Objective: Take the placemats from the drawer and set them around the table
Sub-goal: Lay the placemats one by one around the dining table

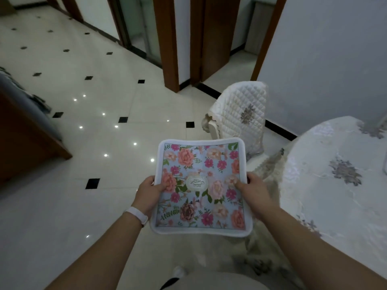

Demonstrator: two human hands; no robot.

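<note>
A square floral placemat [201, 164] with a white border and pink and orange flowers on light blue is held flat in front of me, above the floor. My left hand [147, 192] grips its left edge, thumb on top. Its right edge is gripped by my right hand [254, 190], also thumb on top. I cannot tell whether more mats lie under the top one. The table [335, 195], covered in a white embroidered cloth, stands to the right of the placemat. No drawer is in view.
A chair [240, 114] with a quilted white cover stands beyond the placemat, by the table's far left side. A wooden cabinet [27, 130] is at the left. Glossy tiled floor [83, 143] spreads ahead, with wooden door frames [167, 49] at the back.
</note>
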